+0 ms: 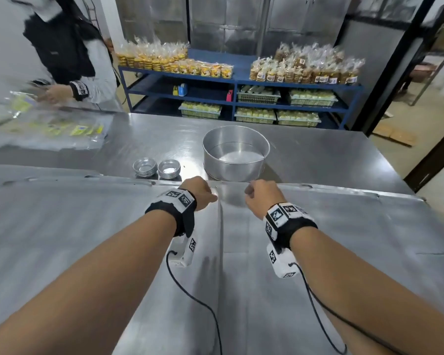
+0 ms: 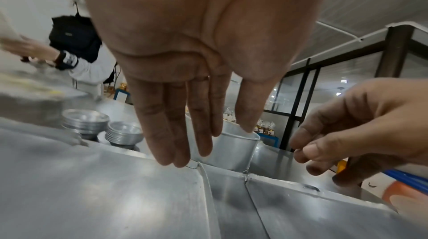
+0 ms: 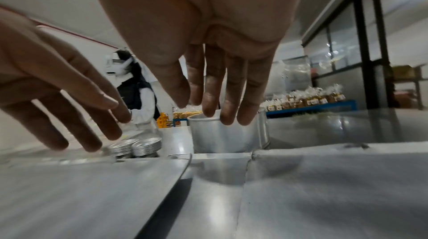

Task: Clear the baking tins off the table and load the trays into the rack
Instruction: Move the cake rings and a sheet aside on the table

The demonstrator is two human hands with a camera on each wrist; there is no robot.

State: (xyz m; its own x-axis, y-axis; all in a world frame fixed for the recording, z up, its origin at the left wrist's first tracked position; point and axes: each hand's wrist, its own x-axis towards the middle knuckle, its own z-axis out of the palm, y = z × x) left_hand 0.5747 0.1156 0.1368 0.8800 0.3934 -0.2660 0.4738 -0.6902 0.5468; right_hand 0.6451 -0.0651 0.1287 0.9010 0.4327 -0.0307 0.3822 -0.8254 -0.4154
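Note:
Two wide, shallow steel trays lie side by side on the near table: the left tray [image 1: 87,226] and the right tray [image 1: 331,239], with a narrow gap between them. My left hand [image 1: 200,193] hovers over the left tray's far inner corner [image 2: 194,165], its fingers [image 2: 180,133] straight and holding nothing. My right hand [image 1: 256,198] hangs just right of the gap, its fingers [image 3: 215,111] relaxed and empty. Behind the trays stand a big round baking tin [image 1: 235,155] and two stacks of small tins [image 1: 144,167] [image 1: 169,169].
The steel table [image 1: 331,155] runs on behind the tins. At the back left another person [image 1: 69,60] handles clear plastic bags [image 1: 49,129]. A blue shelf unit [image 1: 231,93] with packed baked goods stands beyond the table. An open doorway is on the right.

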